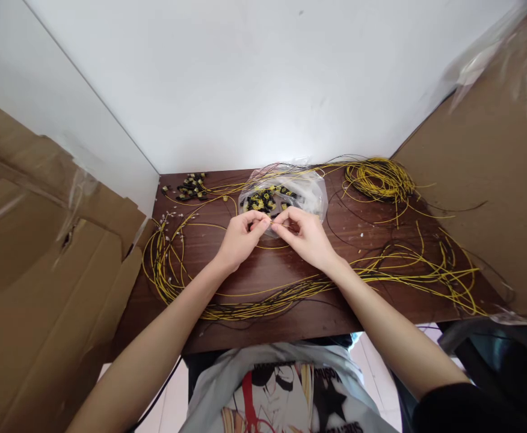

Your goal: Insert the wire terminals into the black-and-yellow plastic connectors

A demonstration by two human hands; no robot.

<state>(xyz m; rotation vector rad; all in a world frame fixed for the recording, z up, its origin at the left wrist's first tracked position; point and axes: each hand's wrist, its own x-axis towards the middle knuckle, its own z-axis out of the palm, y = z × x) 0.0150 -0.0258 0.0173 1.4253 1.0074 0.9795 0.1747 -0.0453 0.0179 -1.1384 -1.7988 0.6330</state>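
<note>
White panelling (263,78) stands behind the worktop, the largest surface here, with brown cardboard (42,288) walling off the left side and a taped cardboard sheet (484,150) the right. Between them lies a dark reddish-brown tabletop (272,264). Across its near part runs a long bundle of yellow and black wires (263,308), bending up into a loop at the left and fanning into loose ends at the right. A crumpled clear plastic bag (312,192) sits toward the back, about the middle, and to its right rests a round coil of yellow and black wire (401,180). Just in front of the bag the person's left hand (243,237) and right hand (306,237) meet almost tip to tip, each with thumb and forefinger pinched together. Smaller still, a loose cluster of black and yellow pieces (192,187) lies at the back left corner, and similar connectors (263,199) fill the bag. Smallest is the thin yellow wire (271,222) gripped between both sets of fingertips, over the bag's near edge; its exact end is too fine to make out.
</note>
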